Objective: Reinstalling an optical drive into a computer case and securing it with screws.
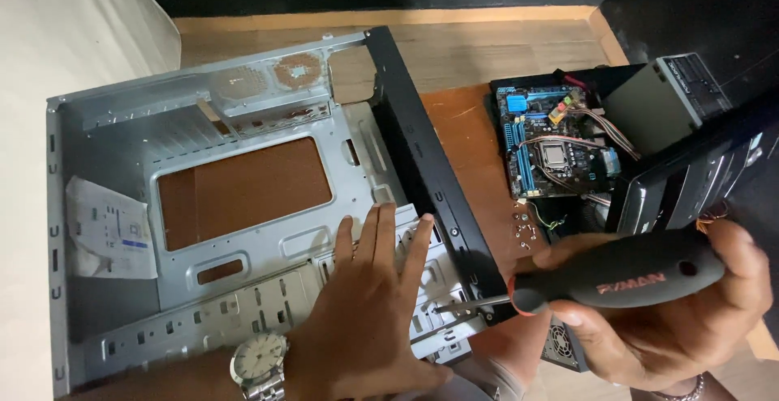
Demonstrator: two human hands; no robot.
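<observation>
One head-worn view looks steeply down, close over the open computer case [243,206]; desk beyond.

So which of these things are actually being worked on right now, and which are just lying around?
In use:
- left hand pressed flat on the drive bracket of the empty computer case
- right hand holding the screwdriver, tip at the case's front edge

Lying about:
- motherboard with loose cables
- small screws on the wooden table
- grey drive
- paper sheet inside the case

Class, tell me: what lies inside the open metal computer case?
Inside the case lie a folded paper sheet and the left hand, flat on the drive bay. Whatever is beneath the hand is hidden.
</observation>
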